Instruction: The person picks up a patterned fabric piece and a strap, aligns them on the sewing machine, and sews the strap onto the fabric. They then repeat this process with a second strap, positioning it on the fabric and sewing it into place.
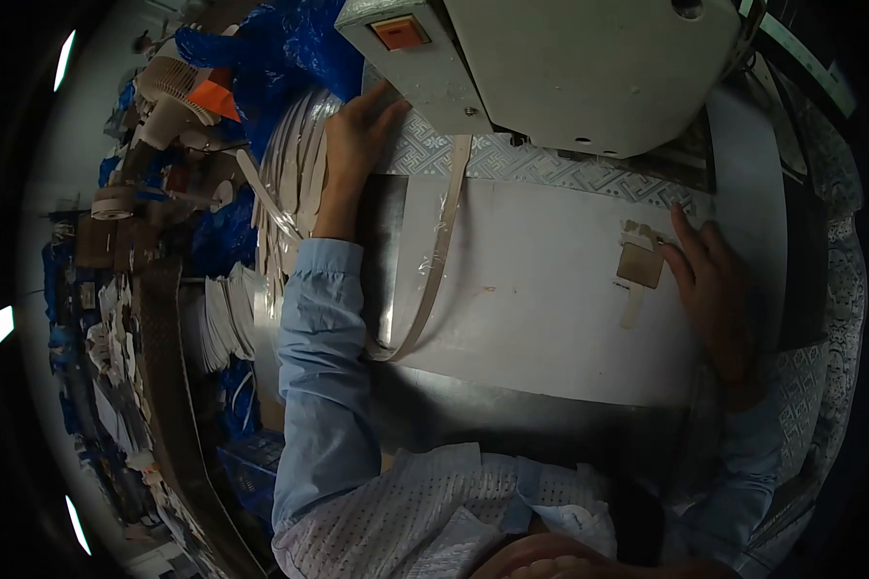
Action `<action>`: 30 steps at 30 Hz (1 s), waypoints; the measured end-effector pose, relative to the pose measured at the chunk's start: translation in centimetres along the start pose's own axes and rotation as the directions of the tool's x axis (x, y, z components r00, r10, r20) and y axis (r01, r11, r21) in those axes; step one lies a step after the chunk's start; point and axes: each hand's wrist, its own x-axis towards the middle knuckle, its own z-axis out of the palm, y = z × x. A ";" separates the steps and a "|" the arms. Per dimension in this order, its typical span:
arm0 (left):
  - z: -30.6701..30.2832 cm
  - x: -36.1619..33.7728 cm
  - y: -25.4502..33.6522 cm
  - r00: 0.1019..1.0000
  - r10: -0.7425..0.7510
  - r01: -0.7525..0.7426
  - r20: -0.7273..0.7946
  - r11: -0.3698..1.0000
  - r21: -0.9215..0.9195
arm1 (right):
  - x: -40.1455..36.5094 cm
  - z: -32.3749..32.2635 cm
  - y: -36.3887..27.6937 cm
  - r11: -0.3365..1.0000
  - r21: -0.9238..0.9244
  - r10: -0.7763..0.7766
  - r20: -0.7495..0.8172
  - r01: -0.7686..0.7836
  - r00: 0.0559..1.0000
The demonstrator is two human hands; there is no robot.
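My left hand [357, 135] reaches up beside the grey machine [589, 68], fingers stretched flat on the patterned cover [425, 154], next to a stack of beige strips [294, 174]. A long beige strip [441, 246] runs from under the machine and curves down across the white work surface [541, 299]. My right hand [710, 275] rests at the right side of the surface, fingertips touching a small tan piece [639, 262] with pale tabs. Neither hand grips anything.
The machine carries an orange button [399, 32]. Blue plastic wrap [280, 53], a white fan [169, 82], tape rolls [114, 203] and more stacked pale pieces [227, 318] crowd the left side. A dark metal edge [512, 415] borders the surface near my body.
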 end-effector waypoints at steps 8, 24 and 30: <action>0.2 0.0 -0.2 0.999 0.045 -0.044 -0.016 0.999 0.030 | -0.1 -0.3 -0.3 1.000 -0.024 -0.012 0.001 0.012 1.000; -9.8 -11.3 6.5 0.700 0.309 -0.552 0.644 0.806 0.213 | -0.1 -3.8 -2.6 0.986 0.163 -0.075 0.185 0.044 0.980; -6.3 -13.7 12.3 0.578 0.744 -0.766 0.335 0.636 -0.091 | -0.6 -1.7 -14.9 0.599 0.713 -0.401 0.661 -0.364 0.634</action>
